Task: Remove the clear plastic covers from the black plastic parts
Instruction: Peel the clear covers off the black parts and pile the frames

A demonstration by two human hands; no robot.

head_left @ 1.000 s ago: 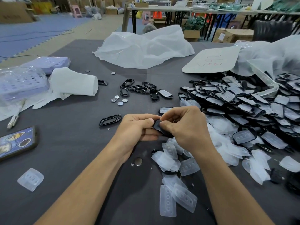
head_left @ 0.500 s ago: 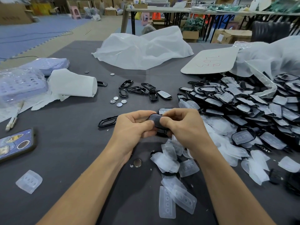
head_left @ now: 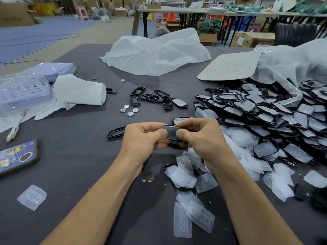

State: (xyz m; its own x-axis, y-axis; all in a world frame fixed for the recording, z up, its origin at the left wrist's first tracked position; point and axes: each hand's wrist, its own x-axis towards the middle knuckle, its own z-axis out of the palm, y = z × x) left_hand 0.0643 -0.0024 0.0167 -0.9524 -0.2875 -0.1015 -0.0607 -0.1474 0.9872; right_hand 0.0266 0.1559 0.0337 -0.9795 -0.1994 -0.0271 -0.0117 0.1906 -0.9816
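Both hands on it?
— Yes: left hand (head_left: 143, 137) and right hand (head_left: 200, 137) pinch one glossy black oval part (head_left: 170, 132), thumbs on top, mid-scene, above the table (head_left: 79, 156).
Cover?
— Can't tell; loose clear covers (head_left: 187, 175) lie nearer.

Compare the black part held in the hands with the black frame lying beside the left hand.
The held part has a closed, glossy face; the frame is an open ring showing the table through it. The held part is pinched between left hand and right hand; the frame lies flat, ungripped. Both are black, elongated plastic.
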